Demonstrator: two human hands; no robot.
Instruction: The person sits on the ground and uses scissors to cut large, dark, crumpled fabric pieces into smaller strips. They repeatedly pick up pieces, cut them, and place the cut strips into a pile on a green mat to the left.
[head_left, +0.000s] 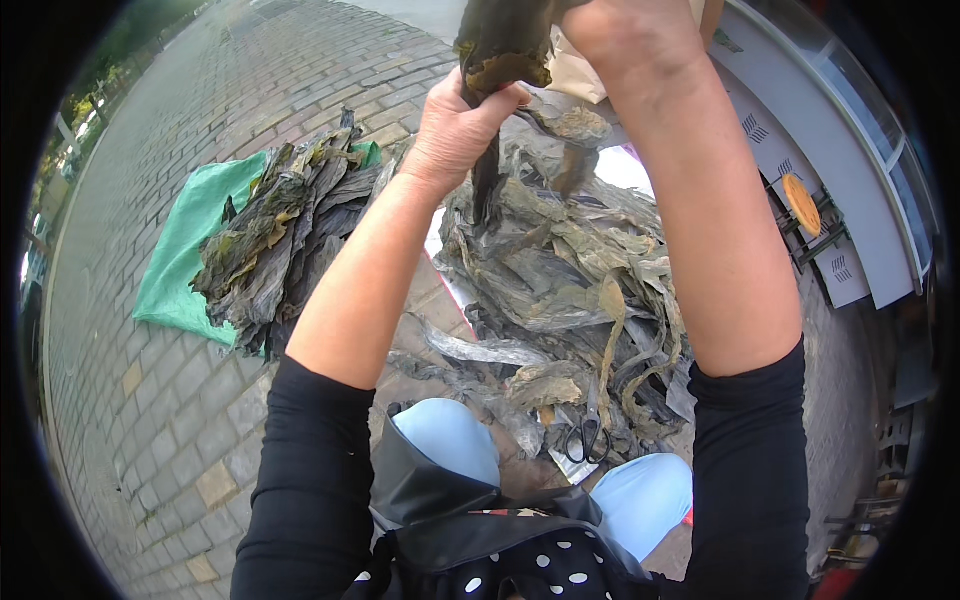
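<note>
Between the raised hands, at the top edge of my view, is a dark leafy bundle (505,45), thick and folded, with a ragged, yellowish-brown lower end. The left hand (462,125) pinches that lower end, thumb laid across the front, while a dark strip (486,185) dangles just under its palm. The right hand (610,28) is up beside the bundle's other side, but its fingers run out of sight, so I can't tell how it grips. Just right of the left hand, a paler curled strip (575,127) juts out in front of some brown paper (572,75). Directly below both hands spreads a broad heap of wrinkled grey-green leaves (550,260), loose and tangled, lying partly over a pale sheet with a red edge. At the heap's near end, closer to the person than the hands, dark-handled scissors (588,440) lie by two light-blue knees (450,437). Off to the left of the left hand, a second pile of darker leaves (290,220) rests on a green sheet (180,265) over brick paving (185,400). Well right of the right forearm stands a round orange disc (801,205).
</note>
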